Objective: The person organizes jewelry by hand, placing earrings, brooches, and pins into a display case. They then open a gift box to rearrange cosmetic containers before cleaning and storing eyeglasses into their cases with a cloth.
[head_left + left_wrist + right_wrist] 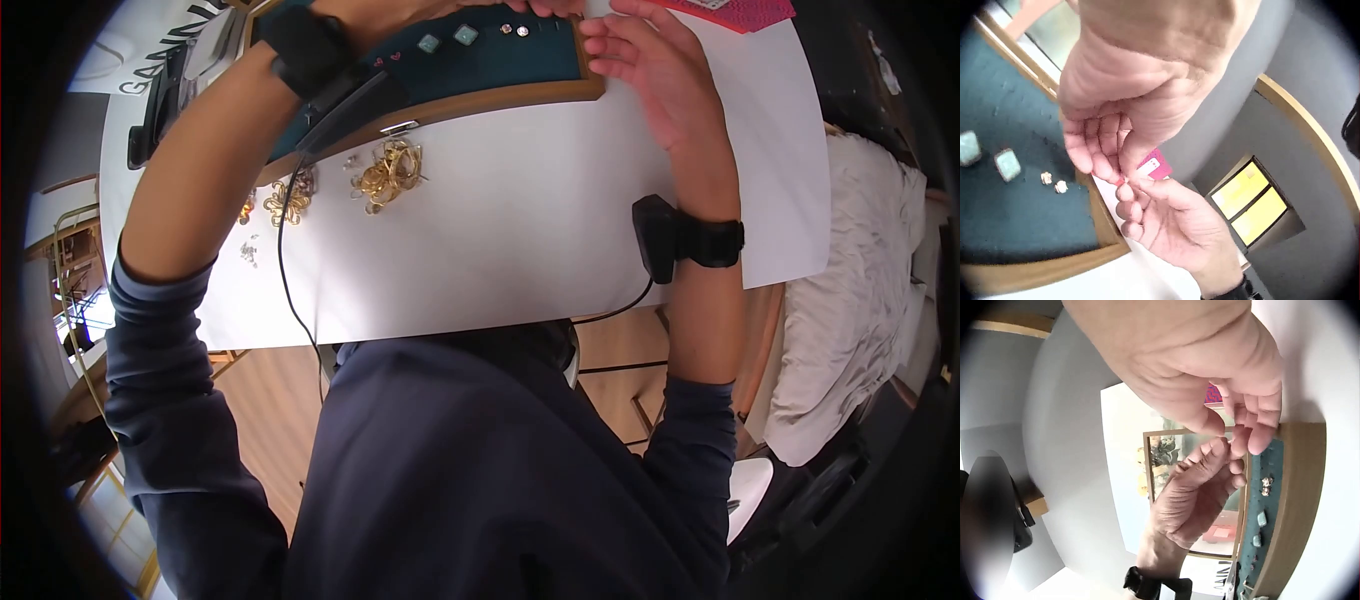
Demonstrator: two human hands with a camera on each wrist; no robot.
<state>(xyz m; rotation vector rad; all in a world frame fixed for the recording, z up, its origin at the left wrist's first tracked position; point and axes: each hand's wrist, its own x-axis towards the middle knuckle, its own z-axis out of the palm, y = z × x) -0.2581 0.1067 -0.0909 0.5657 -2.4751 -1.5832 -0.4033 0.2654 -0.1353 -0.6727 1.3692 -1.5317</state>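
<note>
At the top edge of the head view my left hand (552, 6) and right hand (660, 75) meet over the right end of a jewelry tray (500, 98), wooden-framed and lined in dark teal. In the left wrist view, the thumb and fingertips of both hands pinch a tiny pale piece (1125, 180); I cannot tell its kind, as the fingers mostly hide it. On the lining, close to the hands, lies a pair of small round stud earrings (515, 31). Farther left are two turquoise diamond-shaped earrings (465, 35) and two small pink earrings (388, 57).
A tangled heap of gold jewelry (388, 175) lies on the white table (500, 240) before the tray. Left of it are a gold flower-shaped piece (287, 203) and small silver bits (249, 250). A pink card (735, 12) lies beyond the right hand. A black cable (283, 260) crosses the table.
</note>
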